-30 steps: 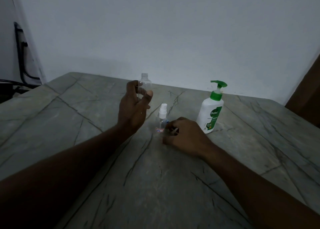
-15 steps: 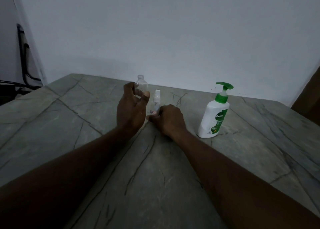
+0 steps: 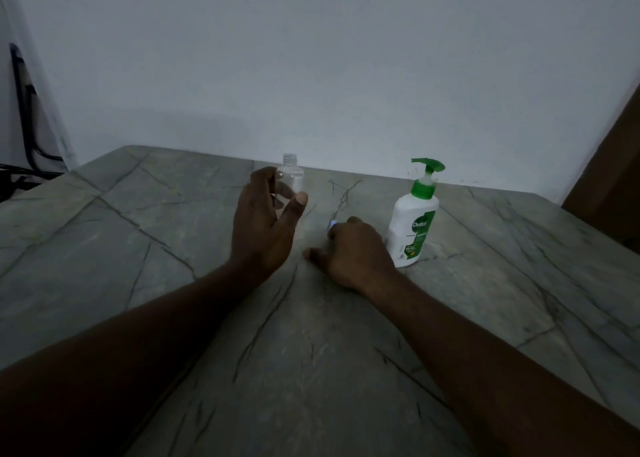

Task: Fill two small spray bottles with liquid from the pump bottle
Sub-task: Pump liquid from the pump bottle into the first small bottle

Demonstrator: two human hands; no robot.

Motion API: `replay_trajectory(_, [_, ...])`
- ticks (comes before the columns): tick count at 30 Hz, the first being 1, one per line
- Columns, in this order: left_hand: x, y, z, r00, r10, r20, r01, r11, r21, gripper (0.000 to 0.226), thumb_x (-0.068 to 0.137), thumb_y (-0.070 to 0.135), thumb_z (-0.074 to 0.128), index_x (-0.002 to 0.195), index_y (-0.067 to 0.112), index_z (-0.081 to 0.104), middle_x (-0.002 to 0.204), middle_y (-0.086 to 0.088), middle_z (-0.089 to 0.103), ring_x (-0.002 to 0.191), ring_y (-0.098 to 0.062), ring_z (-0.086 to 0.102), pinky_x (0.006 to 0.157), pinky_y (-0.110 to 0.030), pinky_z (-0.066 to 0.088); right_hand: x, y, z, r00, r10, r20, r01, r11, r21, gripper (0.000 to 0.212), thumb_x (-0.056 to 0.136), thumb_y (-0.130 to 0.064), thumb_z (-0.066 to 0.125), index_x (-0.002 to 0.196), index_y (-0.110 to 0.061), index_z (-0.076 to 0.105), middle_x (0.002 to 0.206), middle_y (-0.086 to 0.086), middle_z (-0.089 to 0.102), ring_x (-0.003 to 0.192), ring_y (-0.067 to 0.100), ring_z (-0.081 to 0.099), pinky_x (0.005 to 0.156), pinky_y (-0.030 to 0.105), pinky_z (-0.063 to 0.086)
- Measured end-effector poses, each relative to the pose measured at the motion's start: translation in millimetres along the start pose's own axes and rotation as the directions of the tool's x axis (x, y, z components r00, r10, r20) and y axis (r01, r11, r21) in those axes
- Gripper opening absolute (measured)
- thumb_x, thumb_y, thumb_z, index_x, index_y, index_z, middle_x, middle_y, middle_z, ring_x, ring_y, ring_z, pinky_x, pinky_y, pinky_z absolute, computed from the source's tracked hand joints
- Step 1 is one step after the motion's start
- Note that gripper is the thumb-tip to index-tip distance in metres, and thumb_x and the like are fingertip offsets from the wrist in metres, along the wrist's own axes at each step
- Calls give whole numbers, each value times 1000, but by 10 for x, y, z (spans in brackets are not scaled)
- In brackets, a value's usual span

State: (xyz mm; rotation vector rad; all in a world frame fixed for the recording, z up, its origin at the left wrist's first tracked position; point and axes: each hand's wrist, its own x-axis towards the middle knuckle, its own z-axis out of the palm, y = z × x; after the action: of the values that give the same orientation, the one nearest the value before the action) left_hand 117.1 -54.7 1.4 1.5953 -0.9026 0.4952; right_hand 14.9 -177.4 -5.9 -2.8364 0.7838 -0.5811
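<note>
We see the left hand (image 3: 266, 224) gripping a clear, uncapped spray bottle (image 3: 290, 183) upright over the stone table (image 3: 138, 248). The right hand (image 3: 353, 252) lies curled around a small, mostly hidden white-and-blue item (image 3: 332, 224), just beside the pump bottle (image 3: 414, 224).

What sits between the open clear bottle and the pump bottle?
The right hand, curled round the other spray bottle, lies on the table between the clear bottle in the left hand and the pump bottle.
</note>
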Motion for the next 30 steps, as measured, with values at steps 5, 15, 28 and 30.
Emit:
replay_trajectory(5, [-121,131,92,989,53,137,-50,998,-26,43,92,48,62,123,20,50,101,9,65,92,-15,63,75,-39,54,-242,92,-212,998,-55,0,55,995,88,74,80,-67,68,137,-22,58,122,8,65,108,26,63,88,36,55])
replay_trajectory(15, [-189,234,228,960,40,277,-38,999,-9,49,93,56,57,127,23,47,101,13,65,77,-2,63,69,-34,56,-597,1075,-769,874,180,-451,-124,981,150,52,71,-61,80,85,-21,50,77,-4,53,63,11,48,54,26,36])
replay_trajectory(28, [-146,286,506,937,13,348,-31,998,47,50,95,45,61,136,22,44,105,10,66,87,-6,63,78,-37,57,-229,1041,-408,984,170,45,-172,869,465,95,70,-43,90,147,-21,38,142,3,58,113,18,63,85,24,44])
replay_trajectory(30, [-126,297,554,936,14,351,-31,999,44,50,96,43,61,138,22,44,109,7,66,91,-10,64,82,-38,57,-175,986,-358,981,186,48,-186,865,467,93,69,-45,90,144,-22,40,140,2,60,112,17,62,85,25,44])
